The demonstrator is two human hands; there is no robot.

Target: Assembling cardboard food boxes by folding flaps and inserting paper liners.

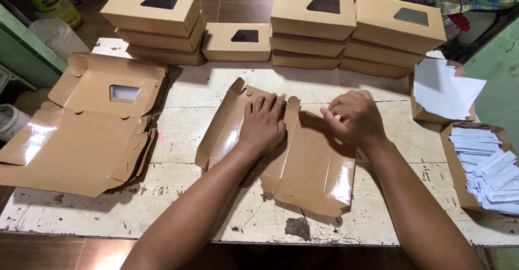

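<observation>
Flat blanks left, finished boxes behind, perhaps paper slips right.

Lighting: bright, from overhead, slightly cool. Glare: strong white sheen on the glossy inner face of the flat box blanks at left and on the right flap of the unfolded carton at centre. Shadows: soft and short, falling beneath the left hand, the right hand and both forearms onto the worn white table. Background: dim floor beyond the stacked window boxes. Focus: sharp centrally. Distortion: wide-angle bowing at the edges; table rim curves.
</observation>
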